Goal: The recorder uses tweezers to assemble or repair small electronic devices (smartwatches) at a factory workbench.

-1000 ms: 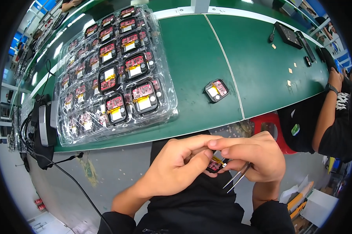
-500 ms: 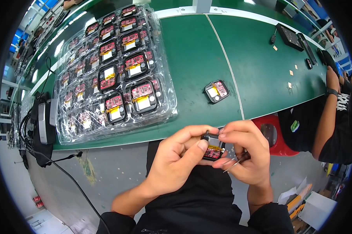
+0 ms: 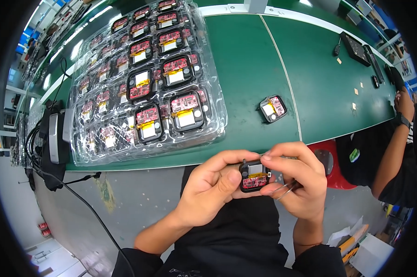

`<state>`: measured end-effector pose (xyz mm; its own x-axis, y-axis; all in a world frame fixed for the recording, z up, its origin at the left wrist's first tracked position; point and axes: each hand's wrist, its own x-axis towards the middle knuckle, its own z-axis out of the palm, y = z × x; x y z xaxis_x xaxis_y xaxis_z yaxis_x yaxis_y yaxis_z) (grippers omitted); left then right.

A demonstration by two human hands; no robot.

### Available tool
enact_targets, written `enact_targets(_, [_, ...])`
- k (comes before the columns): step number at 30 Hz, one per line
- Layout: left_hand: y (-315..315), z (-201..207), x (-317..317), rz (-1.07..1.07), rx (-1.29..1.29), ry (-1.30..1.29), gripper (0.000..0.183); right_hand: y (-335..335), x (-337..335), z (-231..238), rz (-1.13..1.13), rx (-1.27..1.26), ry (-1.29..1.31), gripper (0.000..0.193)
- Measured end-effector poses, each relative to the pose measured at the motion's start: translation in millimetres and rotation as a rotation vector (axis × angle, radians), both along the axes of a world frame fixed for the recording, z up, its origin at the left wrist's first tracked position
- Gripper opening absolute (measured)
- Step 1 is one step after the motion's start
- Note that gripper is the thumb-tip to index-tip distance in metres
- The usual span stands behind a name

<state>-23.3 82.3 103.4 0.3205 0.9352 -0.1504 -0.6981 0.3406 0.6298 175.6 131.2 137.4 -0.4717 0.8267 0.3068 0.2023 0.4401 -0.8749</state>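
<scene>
Above my lap, just off the bench's front edge, my left hand (image 3: 208, 191) grips a small black square device housing (image 3: 256, 177) by its left side. The housing is open-faced, showing a red circuit board, yellow tape and a grey-white block. My right hand (image 3: 305, 180) steadies its right edge with the fingertips. Thin metal tweezers (image 3: 286, 190) are also tucked in the right hand's fingers, tips pointing away from the housing. A similar open housing (image 3: 273, 109) lies alone on the green bench, beyond my hands.
Stacked clear plastic trays (image 3: 217, 117) holding several such housings fill the bench's left. A cable (image 3: 90, 207) hangs at the left. To the right, a co-worker's arm (image 3: 393, 152) rests near a red stool (image 3: 326, 161); a black box (image 3: 355, 47) stands at the far right.
My left thumb has slid off the housing's face to its left edge, uncovering more of the board. The tweezers have turned slightly in my right hand. The whole view has shifted a little.
</scene>
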Motion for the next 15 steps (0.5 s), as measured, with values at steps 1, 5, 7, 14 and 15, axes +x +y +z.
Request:
enact_targets(1, [-1.0, -3.4, -1.1, 0.0, -0.003, 0.001, 0.046, -0.1, -0.5, -0.2, 0.021, -0.015, -0.012, 0.053])
enact_targets(5, [-3.9, -4.3, -2.7, 0.056, 0.057, -0.035, 0.057, -7.2, -7.2, 0.6, -0.058, -0.027, -0.01, 0.051])
enact_targets(7, [-5.7, -1.0, -3.4, 0.06, 0.073, -0.009, 0.061, -14.0, -1.7, 1.1, -0.15, -0.102, -0.029, 0.047])
enact_targets(14, [-12.8, 4.9, -0.5, 0.252, 0.071, 0.065, 0.065, -18.9, -10.1, -29.7, -0.3, 0.542, -0.198, 0.038])
enact_targets(15, [-13.1, 4.5, 0.2, 0.253, 0.071, 0.061, 0.065, -17.7, -10.3, -31.4, -0.284, 0.675, -0.227, 0.037])
